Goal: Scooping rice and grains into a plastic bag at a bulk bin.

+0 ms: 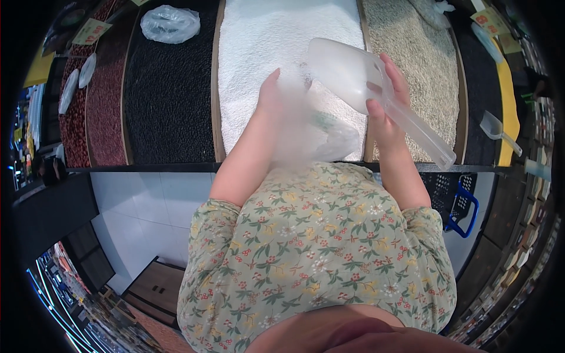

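Observation:
My right hand (388, 114) grips a translucent plastic scoop (348, 70) where its bowl meets the handle. White grains lie in the scoop, whose mouth points left over a bin of white grains (256, 44). My left hand (270, 92) is at the upper edge of a clear plastic bag (335, 139), left of the scoop's mouth. A blurred patch covers part of this hand and the bag, so its fingers are mostly hidden. The bag hangs over the near part of the white grain bin, close to my body.
Bins of black beans (170, 97), reddish grains (106, 101) and pale grains (410, 53) flank the white one, with wooden dividers (216, 88) between. A roll of plastic bags (170, 24) lies on the black beans. Another scoop (492, 125) rests at right, above a blue-handled basket (463, 207).

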`<control>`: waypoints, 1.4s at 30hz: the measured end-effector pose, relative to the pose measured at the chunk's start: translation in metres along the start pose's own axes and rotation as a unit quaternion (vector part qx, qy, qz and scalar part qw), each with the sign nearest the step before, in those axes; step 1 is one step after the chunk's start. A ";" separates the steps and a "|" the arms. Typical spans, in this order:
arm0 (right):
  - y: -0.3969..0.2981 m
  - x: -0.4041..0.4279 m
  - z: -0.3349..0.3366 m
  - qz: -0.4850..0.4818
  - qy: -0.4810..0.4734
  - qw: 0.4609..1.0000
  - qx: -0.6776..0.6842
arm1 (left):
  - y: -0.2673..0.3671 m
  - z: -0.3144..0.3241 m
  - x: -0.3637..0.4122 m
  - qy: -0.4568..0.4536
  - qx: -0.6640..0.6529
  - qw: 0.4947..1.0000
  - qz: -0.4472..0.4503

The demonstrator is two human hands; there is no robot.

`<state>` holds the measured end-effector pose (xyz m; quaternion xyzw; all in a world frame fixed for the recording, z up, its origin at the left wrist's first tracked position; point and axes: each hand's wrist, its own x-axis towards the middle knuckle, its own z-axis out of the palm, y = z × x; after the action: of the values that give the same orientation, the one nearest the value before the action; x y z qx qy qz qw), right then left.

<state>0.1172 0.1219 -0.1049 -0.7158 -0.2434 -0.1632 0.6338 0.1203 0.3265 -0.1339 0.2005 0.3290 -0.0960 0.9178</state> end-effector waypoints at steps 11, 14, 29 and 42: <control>0.046 -0.027 -0.013 0.188 -0.031 0.974 -0.124 | 0.005 0.004 0.001 -0.193 -0.093 0.977 -0.025; 0.058 -0.034 -0.006 0.201 0.009 0.977 -0.070 | 0.007 0.000 0.008 -0.281 -0.129 0.951 -0.030; 0.059 -0.042 0.009 0.350 -0.013 0.935 0.050 | 0.011 0.019 0.023 -0.321 -0.128 0.938 -0.011; 0.014 -0.068 -0.018 0.387 -0.128 0.913 -0.033 | 0.009 0.026 0.014 -0.270 -0.095 0.958 0.021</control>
<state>0.0699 0.0930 -0.1508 -0.7892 -0.0209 0.1801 0.5868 0.1483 0.3225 -0.1223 0.0855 0.0720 -0.0952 0.9892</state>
